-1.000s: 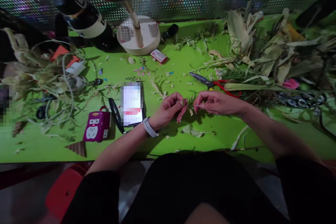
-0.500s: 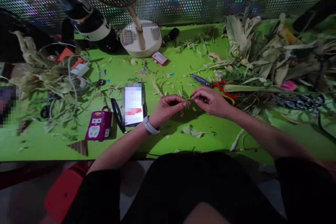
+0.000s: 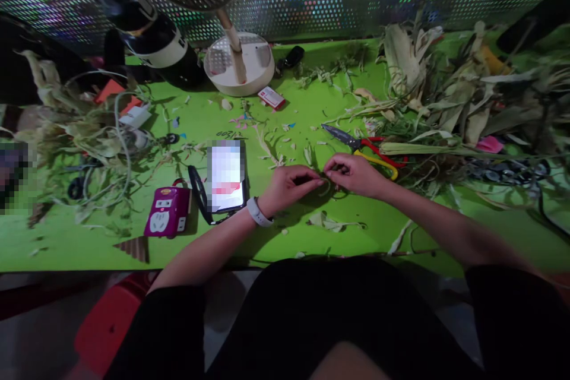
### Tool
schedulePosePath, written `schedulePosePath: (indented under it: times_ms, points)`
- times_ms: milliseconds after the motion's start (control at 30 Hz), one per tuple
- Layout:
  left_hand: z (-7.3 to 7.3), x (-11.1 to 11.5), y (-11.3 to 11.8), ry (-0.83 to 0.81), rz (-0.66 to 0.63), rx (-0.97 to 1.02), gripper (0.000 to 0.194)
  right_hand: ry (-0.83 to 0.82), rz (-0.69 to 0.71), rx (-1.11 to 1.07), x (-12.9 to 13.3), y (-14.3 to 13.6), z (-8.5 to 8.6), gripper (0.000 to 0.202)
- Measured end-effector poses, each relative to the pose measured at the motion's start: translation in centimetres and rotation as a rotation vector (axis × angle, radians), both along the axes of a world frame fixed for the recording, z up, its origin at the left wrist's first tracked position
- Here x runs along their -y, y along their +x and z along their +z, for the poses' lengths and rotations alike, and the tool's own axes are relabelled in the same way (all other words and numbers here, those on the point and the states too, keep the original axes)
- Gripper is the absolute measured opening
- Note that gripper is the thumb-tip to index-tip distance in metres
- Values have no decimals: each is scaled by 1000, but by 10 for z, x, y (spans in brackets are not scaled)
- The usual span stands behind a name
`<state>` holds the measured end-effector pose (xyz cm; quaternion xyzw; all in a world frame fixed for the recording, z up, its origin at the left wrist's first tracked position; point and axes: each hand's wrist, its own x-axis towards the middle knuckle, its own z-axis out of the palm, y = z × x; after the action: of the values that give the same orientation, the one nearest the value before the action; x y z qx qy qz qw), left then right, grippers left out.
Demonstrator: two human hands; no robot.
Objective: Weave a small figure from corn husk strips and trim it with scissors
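My left hand (image 3: 291,188), a pale band at its wrist, pinches with thumb and forefinger at a thin, pale green strip (image 3: 326,192). Close against its fingertips, my right hand (image 3: 354,176) is closed in a pinch on the same strip. The strip's curved ends hang just under the fingers; its kind is too small to tell. Right of my right hand lie shears (image 3: 376,161) with red and yellow handles, blades pointing to the upper left. A curled dry leaf (image 3: 333,224) rests on the green table (image 3: 285,249) below the hands.
A heap of dry husks (image 3: 472,89) covers the right side; another tangle of husks (image 3: 84,130) with cables lies left. A phone (image 3: 226,178), a purple power socket (image 3: 167,212), a fan base (image 3: 240,68), a dark bottle (image 3: 164,41) and a small red-and-white box (image 3: 271,97) stand around.
My left hand has shifted slightly right and down, and my right hand slightly down. The fingertips are now closer together, and a curved strip end shows below them.
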<state>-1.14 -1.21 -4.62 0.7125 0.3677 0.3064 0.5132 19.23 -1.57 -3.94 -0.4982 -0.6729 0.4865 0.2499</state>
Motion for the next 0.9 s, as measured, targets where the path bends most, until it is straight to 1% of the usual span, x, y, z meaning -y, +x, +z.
schedulePosePath:
  times_ms: [67, 133, 233, 333, 467, 567, 633, 733, 800, 900]
  points:
    - [-2, 2, 0, 143, 1, -107, 15, -238, -30, -67, 1, -2, 4, 4]
    - [-4, 3, -1, 208, 27, -175, 16, -401, -47, -118, 1, -5, 8, 4]
    - [-5, 2, -2, 237, 22, -190, 15, -538, -61, -190, 2, -9, 11, 7]
    - [-3, 1, -2, 255, 2, -157, 13, -631, -76, -204, 3, -12, 11, 7]
    - [-2, 0, -2, 275, -44, -127, 16, -696, -122, -226, 3, -13, 14, 9]
    - [-2, 0, -3, 251, -101, -138, 13, -754, -160, -211, 4, -14, 18, 11]
    - [-2, 0, -4, 229, -107, -161, 9, -769, -171, -200, 5, -15, 19, 11]
    - [-3, 0, -3, 200, -76, -180, 8, -763, -151, -209, 5, -15, 18, 11]
    - [-3, -1, -2, 132, -61, -140, 11, -747, -130, -210, 5, -14, 15, 11]
    - [-4, -4, 0, -85, -25, -1, 18, -661, -136, -196, 5, -13, 11, 8]
